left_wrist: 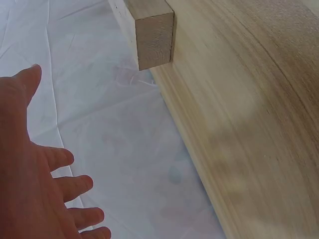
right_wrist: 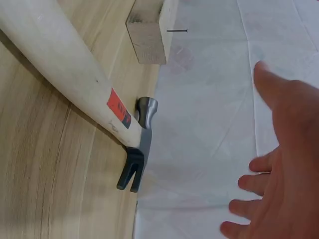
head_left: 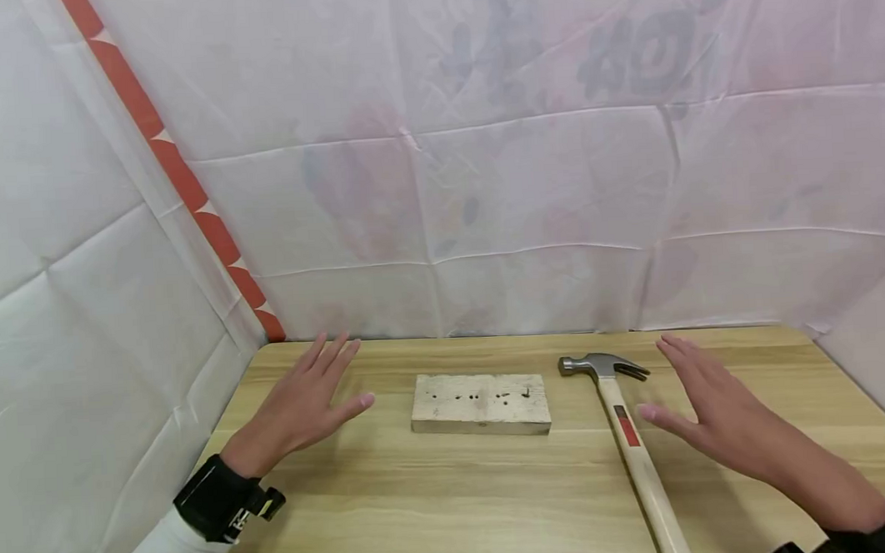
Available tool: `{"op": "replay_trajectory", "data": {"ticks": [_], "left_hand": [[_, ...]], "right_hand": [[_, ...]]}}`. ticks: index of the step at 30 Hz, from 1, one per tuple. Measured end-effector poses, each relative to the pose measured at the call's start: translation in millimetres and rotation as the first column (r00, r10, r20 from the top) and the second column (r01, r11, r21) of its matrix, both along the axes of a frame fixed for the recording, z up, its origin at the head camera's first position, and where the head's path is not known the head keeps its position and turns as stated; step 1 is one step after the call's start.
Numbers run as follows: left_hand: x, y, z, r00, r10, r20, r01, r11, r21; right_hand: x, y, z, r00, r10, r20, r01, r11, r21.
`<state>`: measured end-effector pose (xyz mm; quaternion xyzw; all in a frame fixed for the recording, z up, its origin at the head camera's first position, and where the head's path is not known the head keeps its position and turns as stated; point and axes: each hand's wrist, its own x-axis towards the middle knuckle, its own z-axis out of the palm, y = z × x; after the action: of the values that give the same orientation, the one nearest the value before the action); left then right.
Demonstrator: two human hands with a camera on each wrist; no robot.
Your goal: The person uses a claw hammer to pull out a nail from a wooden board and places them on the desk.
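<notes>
A pale wooden block [head_left: 479, 404] lies on the table, its top marked with several dark holes. One nail [right_wrist: 177, 31] sticks up from the block near its right end. To the block's right lies a claw hammer [head_left: 630, 442] with a steel head and a light wooden handle bearing a red and black label. My left hand [head_left: 299, 409] hovers left of the block, fingers straight and thumb spread, holding nothing. On the other side, my right hand [head_left: 728, 420] is held over the table just right of the hammer, fingers extended and apart from the handle.
The wood-grain table [head_left: 425, 511] runs back to a white sheet [head_left: 528, 180] hanging behind it. Another white sheet [head_left: 77, 329] stands along the left side, with a red strip [head_left: 181, 169] down the corner. A black band [head_left: 217, 497] is around my left wrist.
</notes>
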<state>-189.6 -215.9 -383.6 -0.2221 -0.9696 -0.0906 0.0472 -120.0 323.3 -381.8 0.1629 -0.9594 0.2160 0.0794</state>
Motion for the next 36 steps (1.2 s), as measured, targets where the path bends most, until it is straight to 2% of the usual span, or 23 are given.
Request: {"op": "replay_trajectory", "data": {"ticks": [4,12,18,24,25,29,36], "left_hand": [[-1.3,1,1.1,1.000,-0.004,-0.018,0.004,1.000,-0.009],[0.0,3,4.3,1.000,-0.008,-0.015,0.008,1.000,0.007],[2.1,5,5.6,0.999,-0.025,-0.034,0.025,1.000,0.013],[4.9,8,6.0,0.999,-0.037,-0.039,0.037,0.999,0.007],[5.2,8,6.0,0.999,-0.036,-0.039,0.037,0.999,0.005],[5.7,9,5.3,0.999,-0.034,-0.041,0.034,0.999,0.004],[7.8,11,1.8,0.998,-0.050,-0.034,0.050,0.999,0.008]], "right_hand": [[-3.0,-4,1.4,0.990,-0.059,0.130,0.059,0.998,0.006],[-15.7,-11,-8.6,0.954,-0.145,0.261,0.130,0.989,0.075],[-27.3,-16,-17.6,0.890,-0.211,0.405,0.175,0.977,0.124],[-29.3,-25,-24.8,0.807,-0.236,0.541,0.243,0.968,0.060],[-29.3,-27,-26.6,0.802,-0.241,0.547,0.258,0.965,0.046],[-28.3,-36,-32.9,0.797,-0.258,0.546,0.296,0.955,0.019],[-22.9,-49,-42.4,0.821,-0.289,0.493,0.286,0.955,0.083]]}}
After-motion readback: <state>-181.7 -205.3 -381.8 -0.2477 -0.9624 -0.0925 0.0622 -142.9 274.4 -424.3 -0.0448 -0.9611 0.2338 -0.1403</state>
